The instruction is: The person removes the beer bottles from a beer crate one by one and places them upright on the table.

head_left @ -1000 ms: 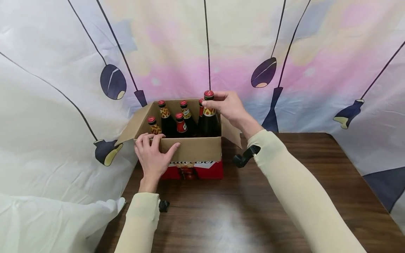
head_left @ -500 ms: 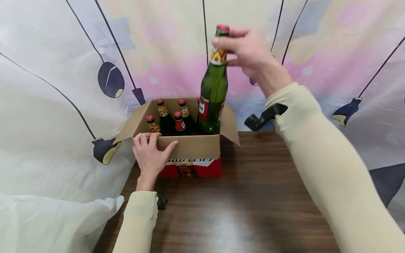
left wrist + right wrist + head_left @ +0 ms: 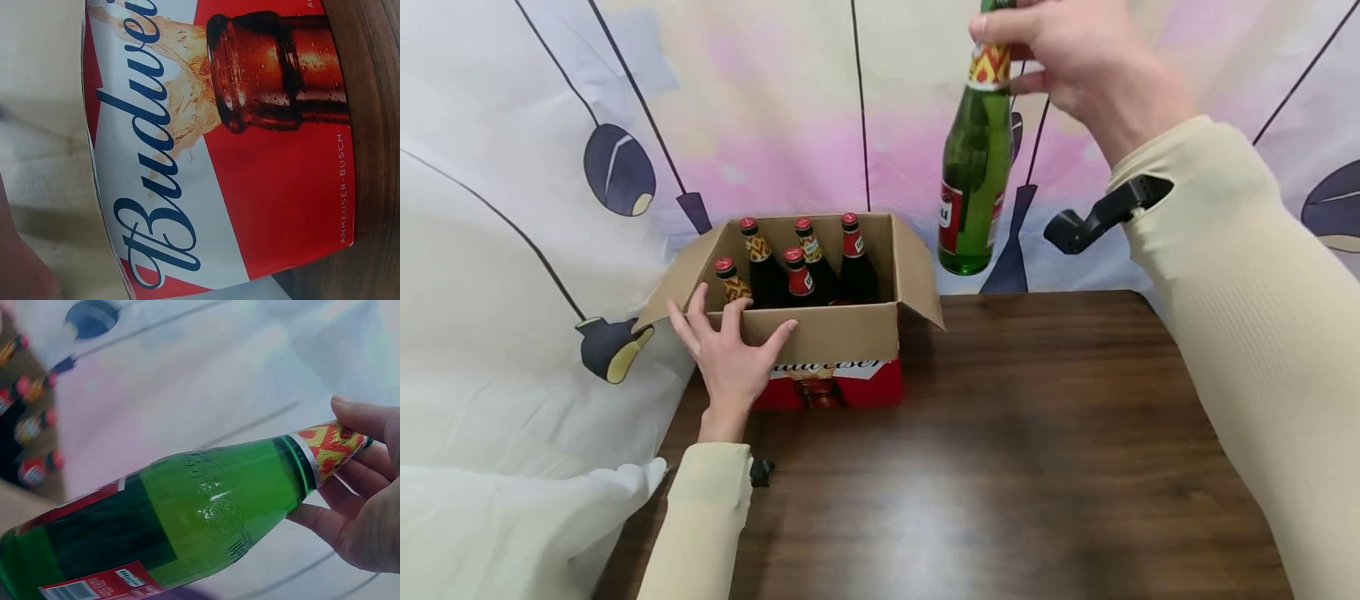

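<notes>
My right hand (image 3: 1086,62) grips a green beer bottle (image 3: 976,167) by its neck, in the air to the right of the box and above the table. The right wrist view shows thumb and fingers around the red-and-yellow neck foil (image 3: 331,450); the glass looks clear, with a red label. My left hand (image 3: 730,358) rests with spread fingers at the front left edge of an open Budweiser cardboard box (image 3: 876,392), its thumb against the folded-out front flap (image 3: 842,333). Inside the box stand several capped bottles (image 3: 857,271), their lower parts hidden by the front wall.
The box stands on a dark wooden table (image 3: 1000,400), near its back left. A patterned curtain (image 3: 760,100) hangs right behind it. White cloth (image 3: 512,525) bunches along the left table edge. The right side flap (image 3: 917,271) of the box sticks outward.
My right hand has pulled the bottle up out of the box and carried it to the right. My left hand stays at the box edge, its fingers now more spread. The view has shifted slightly right.
</notes>
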Demonstrator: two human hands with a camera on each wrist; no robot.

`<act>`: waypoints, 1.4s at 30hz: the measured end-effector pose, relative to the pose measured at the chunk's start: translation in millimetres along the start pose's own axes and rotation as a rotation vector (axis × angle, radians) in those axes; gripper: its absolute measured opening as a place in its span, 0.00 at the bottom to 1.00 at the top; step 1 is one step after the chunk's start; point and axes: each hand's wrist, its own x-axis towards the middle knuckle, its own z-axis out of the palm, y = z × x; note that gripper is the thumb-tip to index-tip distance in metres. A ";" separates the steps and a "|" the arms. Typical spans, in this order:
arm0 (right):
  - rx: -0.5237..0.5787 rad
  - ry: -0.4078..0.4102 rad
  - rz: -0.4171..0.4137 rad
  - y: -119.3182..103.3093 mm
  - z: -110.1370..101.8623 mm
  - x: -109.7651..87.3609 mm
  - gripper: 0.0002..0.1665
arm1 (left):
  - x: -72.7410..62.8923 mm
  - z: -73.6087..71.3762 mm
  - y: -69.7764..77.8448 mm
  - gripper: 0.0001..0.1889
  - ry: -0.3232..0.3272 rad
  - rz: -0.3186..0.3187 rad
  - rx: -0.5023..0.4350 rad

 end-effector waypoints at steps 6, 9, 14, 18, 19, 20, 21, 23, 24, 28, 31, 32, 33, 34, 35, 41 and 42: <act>0.029 0.047 0.114 51.7 -7.1 7.9 0.29 | 4.5 -9.3 0.0 0.43 0.015 -0.002 0.016; -0.009 0.048 0.147 81.4 -9.9 9.2 0.29 | 1.5 -8.9 3.2 0.43 0.011 -0.001 0.008; -0.122 0.008 0.208 124.9 -17.3 6.6 0.31 | -6.7 -3.9 9.3 0.43 0.001 0.009 0.000; -0.266 0.000 0.231 156.5 -17.8 3.6 0.34 | -15.9 -2.2 13.5 0.42 -0.015 -0.011 0.004; -0.277 0.014 0.236 164.3 -17.3 3.0 0.34 | -18.4 -1.8 14.5 0.43 -0.021 -0.018 0.005; -0.280 0.032 0.241 172.1 -16.6 2.5 0.34 | -21.0 -1.7 15.6 0.43 -0.028 -0.026 0.006; -0.279 0.051 0.245 179.6 -15.5 2.1 0.34 | -23.5 -1.6 16.3 0.43 -0.034 -0.033 0.007; -0.263 0.084 0.241 194.5 -12.1 1.0 0.33 | -28.2 -1.8 17.1 0.43 -0.039 -0.046 0.002; -0.256 0.097 0.238 201.5 -9.9 0.4 0.32 | -30.2 -2.5 17.2 0.43 -0.042 -0.050 0.007; -0.220 0.139 0.225 224.2 0.9 -1.1 0.31 | -35.8 -3.9 16.5 0.43 -0.033 -0.052 0.006; -0.229 0.179 0.220 236.9 8.9 0.7 0.30 | -39.1 -3.4 17.4 0.43 -0.025 -0.064 0.000; -0.237 0.184 0.216 240.7 11.9 1.5 0.29 | -40.2 -3.4 17.8 0.43 -0.022 -0.071 -0.003; -0.239 0.185 0.210 244.1 15.2 2.1 0.29 | -41.3 -3.7 18.1 0.43 -0.020 -0.078 -0.002; -0.244 0.187 0.206 248.0 18.3 3.0 0.29 | -42.3 -4.0 18.1 0.44 -0.019 -0.085 -0.003; -0.251 0.186 0.199 251.8 21.2 3.4 0.28 | -43.1 -4.4 18.2 0.44 -0.020 -0.090 -0.001; -0.237 0.190 0.192 273.0 29.5 3.3 0.27 | -41.3 -4.2 18.0 0.43 -0.025 -0.070 0.013; -0.233 0.196 0.195 275.0 30.2 3.2 0.27 | -40.3 -3.8 17.5 0.43 -0.024 -0.063 0.014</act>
